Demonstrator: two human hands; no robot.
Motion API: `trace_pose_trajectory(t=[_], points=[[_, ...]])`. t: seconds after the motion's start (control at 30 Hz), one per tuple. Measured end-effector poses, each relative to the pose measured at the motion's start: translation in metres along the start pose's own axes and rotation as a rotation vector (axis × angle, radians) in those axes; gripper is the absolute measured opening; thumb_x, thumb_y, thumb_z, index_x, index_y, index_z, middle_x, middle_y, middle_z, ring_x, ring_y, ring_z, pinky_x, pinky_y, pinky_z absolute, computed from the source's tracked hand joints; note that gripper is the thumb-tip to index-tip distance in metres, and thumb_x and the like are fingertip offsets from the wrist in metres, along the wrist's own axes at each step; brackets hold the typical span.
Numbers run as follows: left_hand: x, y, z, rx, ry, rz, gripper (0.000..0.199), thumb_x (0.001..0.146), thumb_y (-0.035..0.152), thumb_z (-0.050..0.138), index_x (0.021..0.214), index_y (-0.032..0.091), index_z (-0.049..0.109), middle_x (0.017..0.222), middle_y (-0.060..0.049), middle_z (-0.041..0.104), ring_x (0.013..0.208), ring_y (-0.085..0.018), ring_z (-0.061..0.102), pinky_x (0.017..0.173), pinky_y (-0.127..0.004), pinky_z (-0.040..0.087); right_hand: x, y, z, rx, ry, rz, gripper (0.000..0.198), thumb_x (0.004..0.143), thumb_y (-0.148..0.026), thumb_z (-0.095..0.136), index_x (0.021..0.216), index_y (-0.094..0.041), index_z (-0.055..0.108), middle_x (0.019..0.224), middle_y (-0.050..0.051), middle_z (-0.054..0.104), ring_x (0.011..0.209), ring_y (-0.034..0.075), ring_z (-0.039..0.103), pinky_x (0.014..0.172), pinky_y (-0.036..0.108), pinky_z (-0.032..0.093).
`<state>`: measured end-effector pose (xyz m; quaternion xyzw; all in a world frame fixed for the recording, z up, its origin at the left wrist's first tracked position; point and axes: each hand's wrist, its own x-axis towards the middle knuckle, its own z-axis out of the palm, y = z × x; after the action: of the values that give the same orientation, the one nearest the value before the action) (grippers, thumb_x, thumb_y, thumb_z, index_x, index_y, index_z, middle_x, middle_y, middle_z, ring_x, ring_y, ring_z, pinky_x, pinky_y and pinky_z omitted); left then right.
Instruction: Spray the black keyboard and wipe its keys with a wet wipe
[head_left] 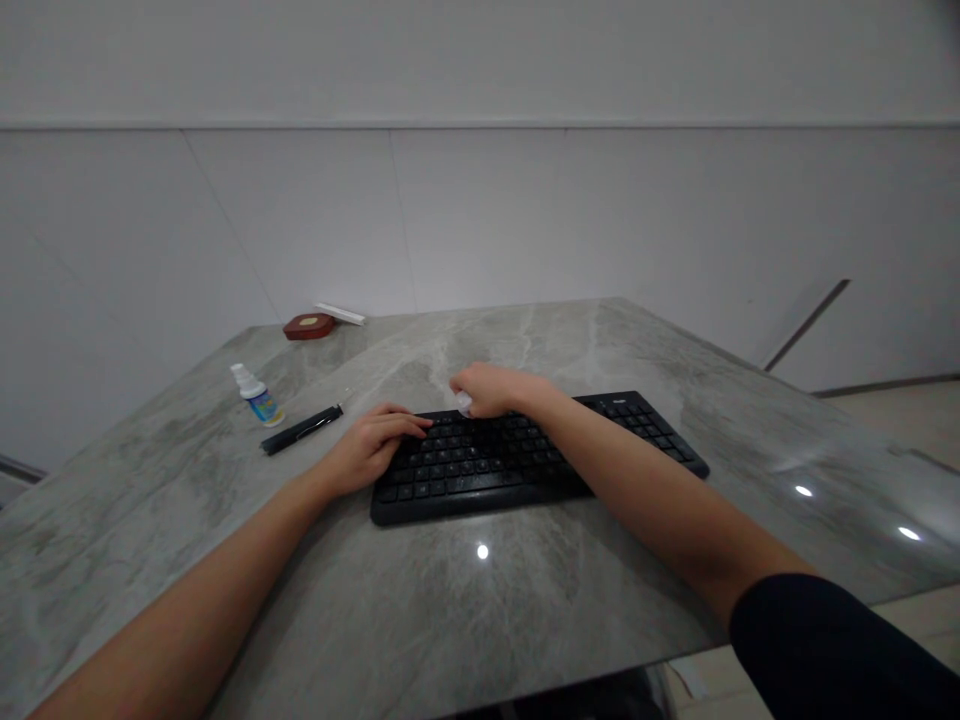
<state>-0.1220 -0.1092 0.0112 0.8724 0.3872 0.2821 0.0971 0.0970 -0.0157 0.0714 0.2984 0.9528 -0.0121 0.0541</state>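
Note:
A black keyboard (480, 483) lies on the grey marbled table, slightly turned, its left end nearer to me. My left hand (379, 445) rests over the keyboard's left end. Its fingers stretch across the upper left keys; the thumb does not show clearly. Above the top row, left of the keyboard's middle, my right hand (491, 390) is closed with the knuckles up. A small crumpled white wipe (464, 403) pokes out under its fingers, against the keyboard's back edge. My right forearm crosses over the right half of the keys and hides some of them.
Left of the keyboard lie a slim black pen-shaped tool (301, 430) and an upright white spray bottle (260, 397) with a blue label. By the wall sit a reddish-brown case (309, 327) and a flat white strip (340, 314). The table's (480, 620) front edge is close to me.

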Motion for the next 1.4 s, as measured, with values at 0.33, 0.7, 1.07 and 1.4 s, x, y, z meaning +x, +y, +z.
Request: trace_pose_trajectory(t=[0.33,0.7,1.07,1.4], points=[[0.0,0.0,0.0,0.0,-0.005,-0.011,0.035,0.089,0.006,0.036,0.101,0.022,0.065,0.114,-0.003,0.067,0.106,-0.021,0.056,0.093,-0.043,0.048,0.001,-0.002,0.001,-0.016,0.034,-0.033,0.034,0.074,-0.013,0.053,0.105,-0.011,0.067,0.103,0.017,0.069,0.094,0.026,0.065,0.071,0.03,0.046],[-0.001,-0.001,0.0,0.011,-0.012,0.001,0.035,0.09,0.007,0.035,0.102,0.021,0.064,0.115,-0.003,0.067,0.107,-0.021,0.055,0.094,-0.042,0.047,0.006,0.009,0.007,0.046,0.133,-0.019,0.029,0.077,-0.018,0.058,0.105,-0.016,0.064,0.1,0.011,0.07,0.091,0.023,0.064,0.068,0.026,0.042],[-0.001,-0.002,0.001,-0.007,-0.004,-0.002,0.034,0.09,0.006,0.037,0.103,0.021,0.064,0.115,-0.002,0.067,0.107,-0.02,0.055,0.094,-0.041,0.047,0.0,0.009,-0.003,0.063,-0.039,-0.037,0.031,0.073,-0.023,0.066,0.103,-0.014,0.066,0.102,0.01,0.07,0.091,0.024,0.064,0.067,0.026,0.041],[-0.001,-0.003,0.001,-0.001,-0.008,0.001,0.033,0.091,0.007,0.037,0.103,0.022,0.064,0.116,-0.002,0.067,0.107,-0.02,0.054,0.094,-0.041,0.047,0.002,0.008,0.003,0.026,-0.063,0.003,0.033,0.072,-0.018,0.061,0.103,-0.012,0.067,0.102,0.014,0.07,0.091,0.026,0.065,0.067,0.028,0.044]])
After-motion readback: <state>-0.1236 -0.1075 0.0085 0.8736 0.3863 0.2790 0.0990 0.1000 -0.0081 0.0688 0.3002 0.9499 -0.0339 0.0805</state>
